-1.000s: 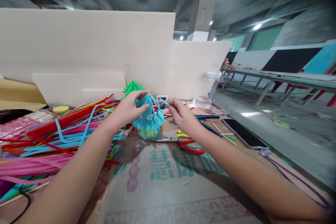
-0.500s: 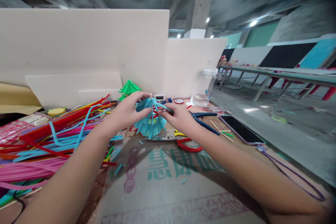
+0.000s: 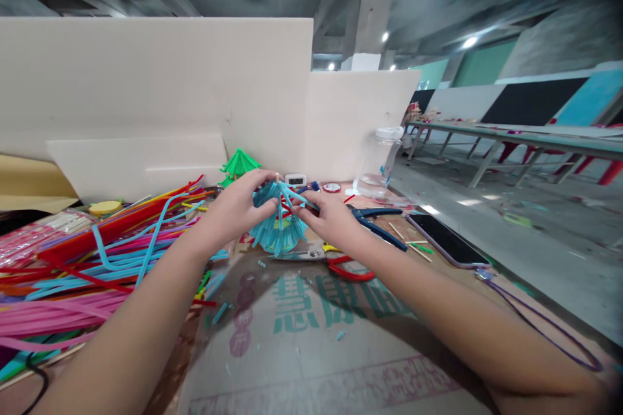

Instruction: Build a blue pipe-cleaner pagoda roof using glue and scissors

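Hands are meeting over the tabletop (image 3: 311, 350): left hand (image 3: 238, 207) fingers are gripping a blue pipe-cleaner umbrella (image 3: 278, 224). Right hand (image 3: 331, 217) fingers are pinching 1 of its strands, beside pliers (image 3: 341, 262).

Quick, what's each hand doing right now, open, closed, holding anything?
Left hand: closed on the blue umbrella, gripping its top.
Right hand: fingers pinched on a blue strand at the umbrella's side.
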`<state>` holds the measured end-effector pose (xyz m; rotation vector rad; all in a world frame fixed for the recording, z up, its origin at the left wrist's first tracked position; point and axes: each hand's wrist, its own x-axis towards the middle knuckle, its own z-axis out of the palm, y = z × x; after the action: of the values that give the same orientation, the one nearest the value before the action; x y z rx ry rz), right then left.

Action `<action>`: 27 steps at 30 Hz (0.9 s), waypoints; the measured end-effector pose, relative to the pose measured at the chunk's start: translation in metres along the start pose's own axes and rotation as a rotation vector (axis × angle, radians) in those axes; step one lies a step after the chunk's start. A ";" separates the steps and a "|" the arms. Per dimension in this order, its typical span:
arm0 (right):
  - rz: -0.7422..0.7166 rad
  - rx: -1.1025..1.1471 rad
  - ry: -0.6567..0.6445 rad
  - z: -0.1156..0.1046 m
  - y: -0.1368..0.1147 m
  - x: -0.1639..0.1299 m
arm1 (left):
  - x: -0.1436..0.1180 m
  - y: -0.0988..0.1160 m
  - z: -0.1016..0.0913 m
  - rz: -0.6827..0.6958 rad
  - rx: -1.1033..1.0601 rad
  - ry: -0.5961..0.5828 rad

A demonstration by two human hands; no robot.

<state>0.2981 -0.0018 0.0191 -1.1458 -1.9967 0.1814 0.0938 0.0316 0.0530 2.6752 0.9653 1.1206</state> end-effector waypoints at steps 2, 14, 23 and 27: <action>0.002 -0.001 -0.007 -0.001 -0.001 0.000 | 0.000 0.000 0.000 0.001 -0.005 0.002; -0.087 -0.053 -0.405 -0.033 -0.025 -0.005 | -0.001 -0.028 -0.003 -0.187 0.036 0.065; 0.226 -0.552 -0.420 -0.036 0.058 0.004 | 0.001 -0.033 -0.003 -0.232 -0.182 0.023; 0.285 -0.577 -0.467 -0.024 0.099 0.001 | 0.000 -0.036 -0.002 -0.234 -0.194 0.022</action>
<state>0.3800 0.0499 -0.0120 -1.8987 -2.3622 0.0099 0.0739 0.0596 0.0439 2.3334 1.0788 1.1309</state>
